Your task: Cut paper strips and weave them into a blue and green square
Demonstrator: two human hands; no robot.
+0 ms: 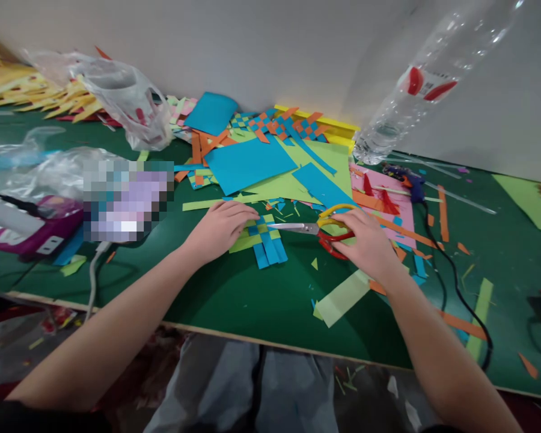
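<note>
My right hand (365, 240) grips a pair of scissors (304, 228) by its handles, one yellow and one red. The blades point left and look closed, with their tips over the edge of a small woven paper piece (267, 234). Blue and light green strips cross in that piece, and blue ends hang toward me. My left hand (223, 228) holds its left side, fingers together; the thumb is mostly hidden. Just beyond lie thin paper snippets (282, 206) and a light green strip (202, 205).
Blue sheets (247, 165) and woven pieces lie by the wall. A clear plastic bottle (426, 90) leans at the right, near a black cable (455, 270). At the left are a blurred-out device (128, 204), a purple power strip (45, 225) and a bagged cup (126, 99).
</note>
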